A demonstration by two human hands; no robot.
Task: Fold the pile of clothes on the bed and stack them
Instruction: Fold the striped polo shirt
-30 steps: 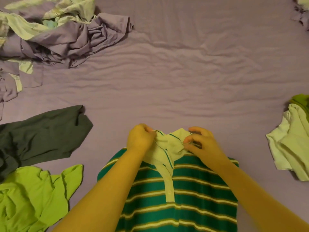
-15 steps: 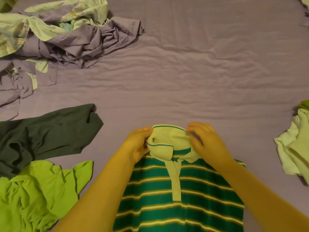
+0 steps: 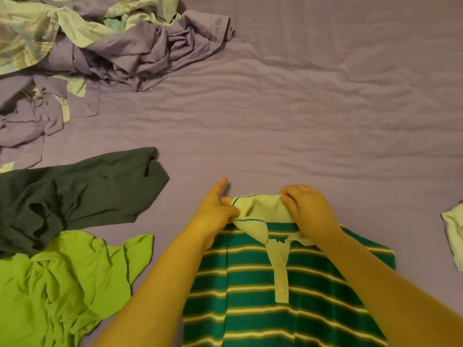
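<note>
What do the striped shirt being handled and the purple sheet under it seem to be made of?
Striped polo shirt: looks like a soft matte knit, probably cotton; its pale collar bends limply where both hands pinch it. Purple bed sheet: seems a thin, smooth woven cloth with a faint sheen, going by its many fine, shallow ripples. The exact fibre of either cannot be told.

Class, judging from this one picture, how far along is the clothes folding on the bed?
Done: no folded stack is in view. In hand: the left hand and right hand pinch the pale collar of the green striped polo shirt. Left: lime shirt, dark garment, purple heap, pale garment lie crumpled.
</note>
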